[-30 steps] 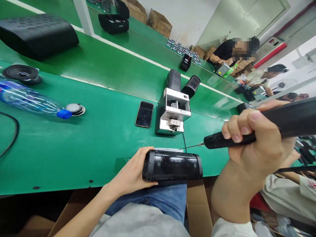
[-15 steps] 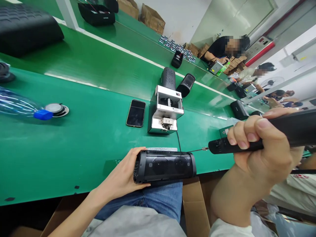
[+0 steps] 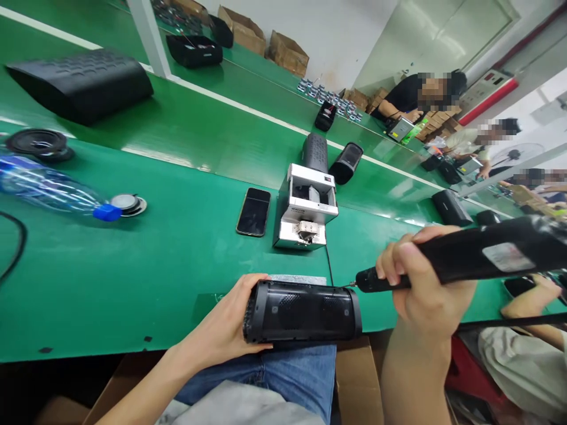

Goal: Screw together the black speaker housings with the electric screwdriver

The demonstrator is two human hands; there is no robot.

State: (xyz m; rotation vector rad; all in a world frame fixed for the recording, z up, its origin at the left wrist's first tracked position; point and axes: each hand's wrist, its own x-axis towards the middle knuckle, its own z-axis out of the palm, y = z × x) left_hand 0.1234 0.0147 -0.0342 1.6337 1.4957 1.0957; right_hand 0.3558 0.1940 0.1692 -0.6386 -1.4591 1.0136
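Observation:
My left hand [image 3: 234,316] grips the left end of a black speaker [image 3: 305,313], thumb and fingers around its end. The speaker lies lengthwise at the table's front edge, its perforated front facing me. A black electric screwdriver [image 3: 447,260] is in my closed right hand [image 3: 425,289]. Its thin bit points left at the upper edge of the speaker, near the right end; whether the tip touches a screw I cannot tell. Behind the speaker stands a white and silver screw feeder [image 3: 307,206] with a metal block at its front.
A phone [image 3: 254,211] lies left of the feeder. Farther left are a plastic bottle [image 3: 53,189], a small speaker driver [image 3: 128,203] and a larger driver [image 3: 39,143]. Black speaker housings [image 3: 84,85] stand on the green table [image 3: 177,271]. A co-worker's arm [image 3: 531,298] is at right.
My right hand has moved left with the screwdriver, bringing the bit closer along the speaker's upper edge. My left hand still holds the speaker. The whole view has shifted slightly.

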